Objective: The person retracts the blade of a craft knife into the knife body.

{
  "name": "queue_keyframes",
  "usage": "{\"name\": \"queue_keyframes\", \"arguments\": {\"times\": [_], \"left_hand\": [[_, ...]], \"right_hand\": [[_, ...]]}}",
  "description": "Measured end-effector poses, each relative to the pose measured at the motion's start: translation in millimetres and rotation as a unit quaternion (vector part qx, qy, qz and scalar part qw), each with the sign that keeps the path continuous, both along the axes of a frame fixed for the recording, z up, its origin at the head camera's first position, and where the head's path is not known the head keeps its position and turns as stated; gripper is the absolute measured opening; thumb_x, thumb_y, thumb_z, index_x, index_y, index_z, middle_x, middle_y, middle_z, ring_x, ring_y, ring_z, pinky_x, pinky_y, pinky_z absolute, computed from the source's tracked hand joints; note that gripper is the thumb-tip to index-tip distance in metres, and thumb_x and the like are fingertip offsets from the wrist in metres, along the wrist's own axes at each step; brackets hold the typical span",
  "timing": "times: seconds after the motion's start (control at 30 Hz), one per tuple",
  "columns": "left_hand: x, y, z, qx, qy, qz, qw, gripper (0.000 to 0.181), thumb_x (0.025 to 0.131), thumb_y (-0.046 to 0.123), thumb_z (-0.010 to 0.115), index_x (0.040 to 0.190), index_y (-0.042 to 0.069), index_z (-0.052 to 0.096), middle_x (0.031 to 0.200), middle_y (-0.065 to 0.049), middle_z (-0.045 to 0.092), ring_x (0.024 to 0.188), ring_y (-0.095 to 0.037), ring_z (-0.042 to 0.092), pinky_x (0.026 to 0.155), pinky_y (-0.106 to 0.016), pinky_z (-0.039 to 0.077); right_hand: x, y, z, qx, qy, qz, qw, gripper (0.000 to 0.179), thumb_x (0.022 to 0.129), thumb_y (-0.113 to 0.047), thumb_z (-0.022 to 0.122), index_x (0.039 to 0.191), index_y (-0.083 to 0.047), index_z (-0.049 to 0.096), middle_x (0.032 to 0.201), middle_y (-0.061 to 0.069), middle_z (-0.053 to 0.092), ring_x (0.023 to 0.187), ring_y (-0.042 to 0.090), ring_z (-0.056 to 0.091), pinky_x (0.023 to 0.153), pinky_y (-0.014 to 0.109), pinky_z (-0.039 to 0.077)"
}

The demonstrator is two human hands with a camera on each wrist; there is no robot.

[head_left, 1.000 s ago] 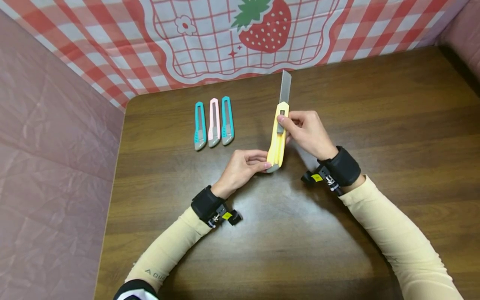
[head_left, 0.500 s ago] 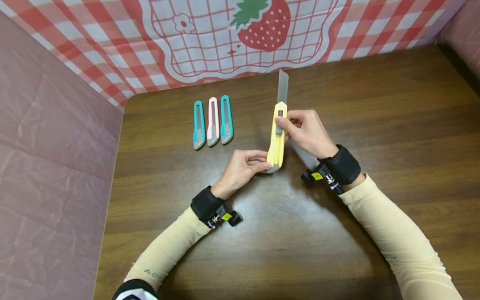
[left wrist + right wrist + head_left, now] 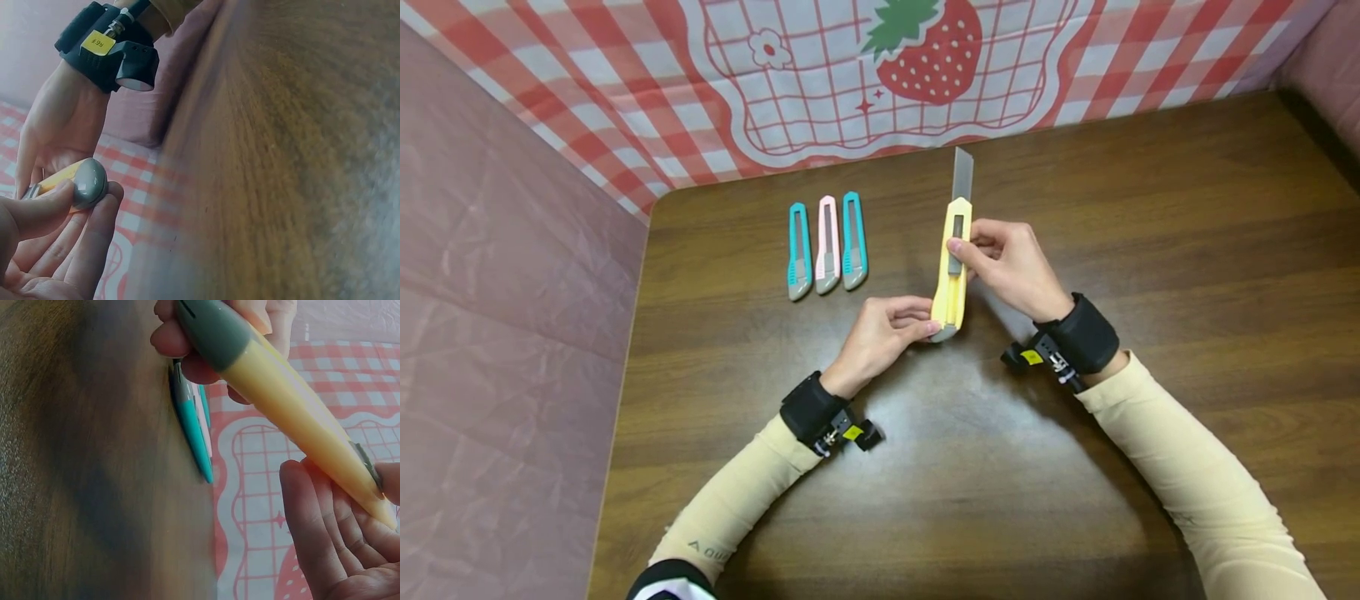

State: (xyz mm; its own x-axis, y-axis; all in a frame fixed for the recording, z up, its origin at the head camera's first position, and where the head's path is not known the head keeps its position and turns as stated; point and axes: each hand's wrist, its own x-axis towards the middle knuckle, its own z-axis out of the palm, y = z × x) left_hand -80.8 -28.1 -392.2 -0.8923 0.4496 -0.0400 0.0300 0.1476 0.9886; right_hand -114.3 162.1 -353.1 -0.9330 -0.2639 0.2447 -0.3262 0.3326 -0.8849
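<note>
A yellow utility knife (image 3: 953, 300) with a grey end cap is held above the table, blade up and away from the person. Its metal blade (image 3: 962, 173) sticks out of the far end. My left hand (image 3: 883, 337) pinches the grey-capped lower end between thumb and fingers. Higher up, my right hand (image 3: 1017, 265) grips the body, its thumb on the grey slider. In the left wrist view the grey end cap (image 3: 90, 183) shows between thumb and fingers. The right wrist view shows the knife's yellow underside (image 3: 294, 409) resting against the right fingers, the thumb at the slider.
Left of the hands, two teal utility knives and a pink utility knife (image 3: 828, 246) lie side by side on the wooden table (image 3: 970, 492). A red-and-white checked cloth (image 3: 625, 83) with a strawberry print hangs behind the far edge.
The slider and right thumb have moved down the yellow body, and less blade sticks out. The knife has shifted slightly left. The left hand still pinches the lower end.
</note>
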Motion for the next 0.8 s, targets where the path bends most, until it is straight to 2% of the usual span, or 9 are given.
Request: {"name": "queue_keyframes", "arguments": {"times": [0.2,0.27,0.4,0.8], "left_hand": [[-8.5,-0.3,-23.5,0.009,0.001,0.003,1.0000,0.027,0.084,0.002,0.066,0.109,-0.006,0.062,0.096,-0.022,0.068,0.080,-0.015,0.065,0.072,-0.051,0.056],[-9.3,-0.1,-26.5,0.007,0.005,0.008,0.9999,0.027,0.084,0.004,0.067,0.109,-0.004,0.063,0.095,-0.019,0.069,0.080,-0.014,0.065,0.070,-0.048,0.057],[-9.6,-0.3,-28.2,0.006,0.013,0.013,0.9998,0.027,0.083,0.006,0.068,0.108,-0.002,0.064,0.094,-0.016,0.070,0.079,-0.013,0.065,0.067,-0.042,0.058],[-10.6,-1.1,-29.4,0.022,0.015,0.013,0.9996,0.026,0.083,0.005,0.068,0.107,-0.004,0.064,0.093,-0.016,0.069,0.079,-0.015,0.065,0.070,-0.042,0.058]], "right_hand": [[4.4,-2.9,6.4,0.000,-0.005,0.001,1.0000,0.014,0.091,-0.002,0.056,0.096,0.010,0.060,0.081,0.019,0.065,0.061,0.027,0.061,0.050,0.015,0.052],[4.3,-3.1,6.0,0.000,-0.010,0.004,0.9999,0.015,0.092,-0.003,0.056,0.097,0.010,0.060,0.081,0.019,0.064,0.060,0.029,0.060,0.050,0.015,0.053],[3.7,-3.2,5.1,0.000,-0.028,0.008,0.9996,0.017,0.093,-0.005,0.055,0.096,0.010,0.060,0.079,0.019,0.064,0.059,0.032,0.059,0.048,0.016,0.053],[3.3,-2.8,5.6,-0.016,-0.041,0.033,0.9985,0.019,0.094,-0.005,0.052,0.095,0.012,0.060,0.077,0.022,0.064,0.057,0.033,0.060,0.047,0.021,0.055]]}}
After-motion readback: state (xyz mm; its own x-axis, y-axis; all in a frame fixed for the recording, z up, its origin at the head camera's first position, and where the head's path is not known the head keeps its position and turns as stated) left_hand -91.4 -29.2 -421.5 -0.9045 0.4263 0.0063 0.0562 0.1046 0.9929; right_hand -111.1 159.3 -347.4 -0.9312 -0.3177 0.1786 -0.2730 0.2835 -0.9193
